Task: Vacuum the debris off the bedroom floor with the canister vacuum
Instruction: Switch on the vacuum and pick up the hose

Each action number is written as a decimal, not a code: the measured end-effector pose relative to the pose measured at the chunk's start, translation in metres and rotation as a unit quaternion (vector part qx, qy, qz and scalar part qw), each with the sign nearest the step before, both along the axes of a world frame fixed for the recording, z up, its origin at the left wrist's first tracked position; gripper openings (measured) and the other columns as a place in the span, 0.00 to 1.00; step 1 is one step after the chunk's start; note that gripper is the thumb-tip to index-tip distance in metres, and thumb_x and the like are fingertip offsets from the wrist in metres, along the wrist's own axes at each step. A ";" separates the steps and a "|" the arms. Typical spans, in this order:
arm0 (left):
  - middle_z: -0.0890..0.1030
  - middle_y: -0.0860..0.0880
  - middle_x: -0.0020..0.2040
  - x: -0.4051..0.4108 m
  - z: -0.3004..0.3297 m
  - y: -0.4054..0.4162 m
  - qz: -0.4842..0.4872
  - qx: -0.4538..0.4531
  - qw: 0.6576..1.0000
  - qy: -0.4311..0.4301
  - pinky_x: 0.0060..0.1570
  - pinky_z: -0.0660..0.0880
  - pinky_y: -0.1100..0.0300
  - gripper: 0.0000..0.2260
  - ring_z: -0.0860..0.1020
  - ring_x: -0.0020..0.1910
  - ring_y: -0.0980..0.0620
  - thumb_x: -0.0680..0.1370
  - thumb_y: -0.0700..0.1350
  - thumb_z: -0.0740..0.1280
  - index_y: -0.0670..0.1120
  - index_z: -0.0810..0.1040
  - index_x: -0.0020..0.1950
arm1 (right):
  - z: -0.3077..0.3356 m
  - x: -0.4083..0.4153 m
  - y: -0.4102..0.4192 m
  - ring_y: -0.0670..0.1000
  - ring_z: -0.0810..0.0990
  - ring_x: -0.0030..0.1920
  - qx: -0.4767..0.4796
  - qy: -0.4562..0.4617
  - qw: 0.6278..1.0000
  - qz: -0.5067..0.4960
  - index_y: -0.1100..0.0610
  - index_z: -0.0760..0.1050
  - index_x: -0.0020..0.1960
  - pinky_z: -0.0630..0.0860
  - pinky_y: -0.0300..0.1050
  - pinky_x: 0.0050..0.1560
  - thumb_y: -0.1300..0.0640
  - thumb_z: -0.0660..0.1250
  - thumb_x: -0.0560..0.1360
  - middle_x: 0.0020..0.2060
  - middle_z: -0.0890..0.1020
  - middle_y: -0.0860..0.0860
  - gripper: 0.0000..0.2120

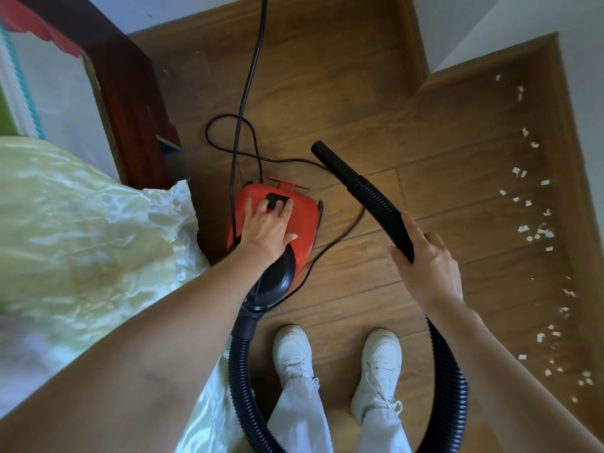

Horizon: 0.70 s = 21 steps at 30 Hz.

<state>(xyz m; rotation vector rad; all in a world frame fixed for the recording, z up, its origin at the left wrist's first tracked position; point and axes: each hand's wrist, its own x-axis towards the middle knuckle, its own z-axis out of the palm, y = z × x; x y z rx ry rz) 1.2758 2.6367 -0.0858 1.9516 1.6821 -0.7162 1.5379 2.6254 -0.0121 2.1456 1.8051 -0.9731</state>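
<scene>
A red canister vacuum [304,217] with a black front sits on the wooden floor [359,103] beside the bed. My left hand [269,228] lies flat on its top, fingers straight, touching the black button [277,201]. My right hand [426,259] grips the black ribbed hose [376,199]; its smooth nozzle end [327,155] points up and away, off the floor. The hose loops round behind my feet to the vacuum's front. Several small white paper scraps [536,232] lie scattered in a strip along the right wall.
The bed with a pale green satin cover [81,230] fills the left; a dark wooden headboard post [130,103] stands behind it. The black power cord [248,76] runs up the floor and loops behind the vacuum. My white shoes [379,361] stand between the hose loop.
</scene>
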 end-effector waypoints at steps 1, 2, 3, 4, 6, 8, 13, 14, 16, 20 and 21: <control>0.61 0.46 0.75 0.000 -0.001 0.000 -0.001 -0.002 1.000 0.001 0.71 0.50 0.39 0.32 0.58 0.73 0.41 0.79 0.58 0.57 0.47 0.48 0.77 | 0.000 -0.001 0.002 0.57 0.76 0.42 0.003 -0.001 1.000 0.000 0.43 0.54 0.77 0.76 0.50 0.41 0.48 0.62 0.79 0.50 0.73 0.55 0.30; 0.61 0.46 0.75 0.001 -0.002 0.000 -0.001 -0.001 1.000 0.001 0.71 0.50 0.38 0.32 0.58 0.73 0.41 0.79 0.58 0.57 0.47 0.48 0.77 | 0.000 -0.001 0.003 0.57 0.77 0.43 0.006 -0.002 1.000 0.002 0.43 0.54 0.78 0.76 0.50 0.41 0.48 0.62 0.79 0.51 0.74 0.55 0.30; 0.61 0.46 0.75 0.001 -0.002 -0.001 -0.002 0.001 1.000 0.000 0.71 0.50 0.38 0.31 0.58 0.73 0.41 0.79 0.58 0.57 0.47 0.49 0.77 | -0.001 -0.002 0.004 0.58 0.77 0.43 0.008 -0.005 1.000 0.002 0.44 0.54 0.78 0.75 0.49 0.40 0.48 0.62 0.79 0.51 0.74 0.55 0.30; 0.61 0.46 0.75 0.001 -0.003 -0.001 -0.002 0.003 1.000 -0.001 0.71 0.50 0.38 0.31 0.58 0.73 0.40 0.79 0.57 0.58 0.47 0.49 0.77 | -0.001 -0.003 0.004 0.58 0.77 0.43 0.007 -0.009 1.000 0.004 0.44 0.54 0.78 0.74 0.49 0.40 0.48 0.62 0.79 0.51 0.74 0.56 0.30; 0.60 0.45 0.76 0.000 -0.004 -0.002 -0.003 0.001 1.000 -0.004 0.71 0.52 0.38 0.30 0.58 0.73 0.39 0.80 0.56 0.58 0.48 0.51 0.77 | -0.001 -0.004 0.003 0.57 0.77 0.42 0.006 -0.013 1.000 0.012 0.45 0.53 0.78 0.73 0.48 0.39 0.49 0.62 0.79 0.52 0.74 0.56 0.31; 0.58 0.45 0.76 0.000 -0.004 -0.003 -0.005 0.005 1.000 -0.001 0.71 0.54 0.38 0.29 0.59 0.72 0.38 0.80 0.56 0.58 0.49 0.53 0.76 | 0.000 -0.002 0.001 0.55 0.76 0.41 0.006 -0.015 1.000 0.016 0.45 0.52 0.78 0.71 0.47 0.38 0.49 0.61 0.80 0.54 0.74 0.56 0.31; 0.62 0.45 0.74 0.001 0.006 -0.008 -0.023 0.033 0.999 0.013 0.70 0.56 0.41 0.25 0.60 0.72 0.41 0.81 0.55 0.54 0.48 0.55 0.76 | 0.014 0.005 -0.005 0.56 0.76 0.41 0.006 -0.018 1.000 0.003 0.44 0.52 0.78 0.73 0.48 0.39 0.48 0.61 0.80 0.55 0.74 0.56 0.30; 0.63 0.45 0.74 0.003 0.012 -0.009 -0.025 0.043 0.999 0.011 0.71 0.56 0.41 0.25 0.60 0.72 0.42 0.81 0.54 0.53 0.48 0.56 0.76 | 0.019 0.006 -0.007 0.57 0.77 0.42 0.010 -0.015 1.000 -0.001 0.44 0.52 0.78 0.75 0.50 0.40 0.48 0.61 0.79 0.55 0.74 0.56 0.30; 0.63 0.44 0.74 0.010 0.032 -0.011 -0.018 0.056 0.998 -0.007 0.71 0.56 0.42 0.24 0.59 0.73 0.42 0.82 0.54 0.52 0.47 0.57 0.76 | 0.030 0.010 -0.010 0.58 0.78 0.43 0.015 -0.007 1.000 -0.018 0.44 0.53 0.78 0.76 0.51 0.41 0.48 0.61 0.79 0.54 0.74 0.56 0.31; 0.67 0.43 0.71 0.043 0.088 -0.025 0.019 0.101 0.986 -0.129 0.66 0.63 0.46 0.25 0.65 0.69 0.42 0.81 0.55 0.53 0.45 0.61 0.74 | 0.059 0.021 -0.019 0.55 0.77 0.43 0.035 0.015 0.997 -0.070 0.44 0.53 0.78 0.75 0.49 0.39 0.49 0.61 0.79 0.54 0.74 0.55 0.30; 0.70 0.43 0.69 0.055 0.103 -0.032 0.017 0.109 0.980 -0.168 0.64 0.66 0.47 0.26 0.68 0.67 0.42 0.80 0.57 0.52 0.44 0.63 0.73 | 0.068 0.024 -0.022 0.55 0.76 0.44 0.039 0.025 0.995 -0.083 0.43 0.53 0.78 0.75 0.48 0.40 0.50 0.61 0.79 0.54 0.74 0.55 0.30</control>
